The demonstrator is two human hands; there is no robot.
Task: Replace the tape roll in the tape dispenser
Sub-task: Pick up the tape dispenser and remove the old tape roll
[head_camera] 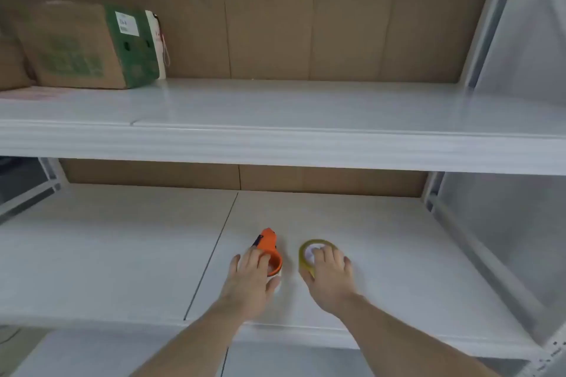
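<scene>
An orange tape dispenser (267,242) lies on the white lower shelf (122,254), its pointed end facing away from me. My left hand (252,274) rests over its round rear part, fingers curled on it and thumb beside a pale roll under the palm. Just to the right sits a yellowish tape roll (306,254), lying flat. My right hand (329,272) covers it, fingers on top and thumb against its near edge. Whether either object is lifted off the shelf cannot be told.
The upper shelf (275,138) juts out above the work area. A cardboard box with green print (88,46) stands on it at the far left. White uprights (490,24) frame the right side. A seam (211,254) splits the lower shelf left of the dispenser.
</scene>
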